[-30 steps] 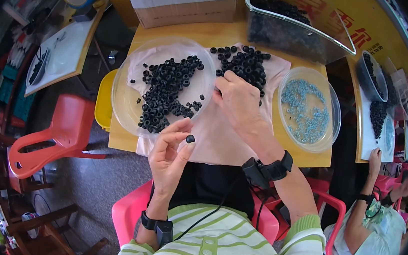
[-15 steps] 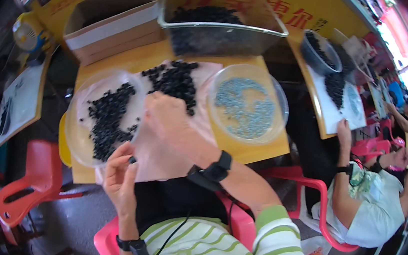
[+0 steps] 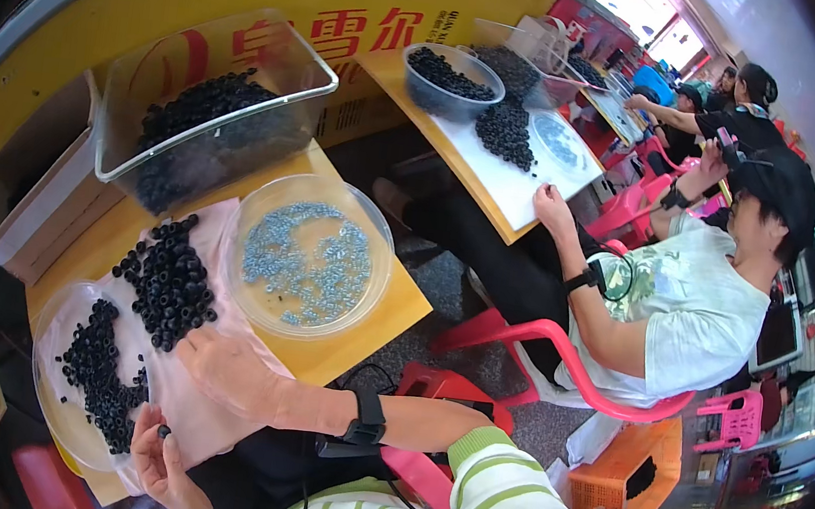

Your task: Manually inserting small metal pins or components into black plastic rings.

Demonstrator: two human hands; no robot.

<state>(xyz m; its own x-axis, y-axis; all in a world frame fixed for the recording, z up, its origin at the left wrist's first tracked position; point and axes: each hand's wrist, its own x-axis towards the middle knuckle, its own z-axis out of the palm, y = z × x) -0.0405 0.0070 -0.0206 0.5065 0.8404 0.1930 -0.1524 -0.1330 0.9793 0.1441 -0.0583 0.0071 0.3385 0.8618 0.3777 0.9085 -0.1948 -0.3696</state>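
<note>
The left hand [image 3: 159, 452] pinched one black ring [image 3: 163, 432] in closed fingers while the right hand [image 3: 228, 372] lay flat, fingers open, beside the ring pile [image 3: 168, 280]

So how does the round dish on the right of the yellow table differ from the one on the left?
The right dish holds small pale blue-grey pieces spread thin; the left dish holds black rings heaped in a clump. The right dish stands clear of both hands; the left hand, with one black ring on it, is at the left dish's edge. Both are clear, round and shallow.
</note>
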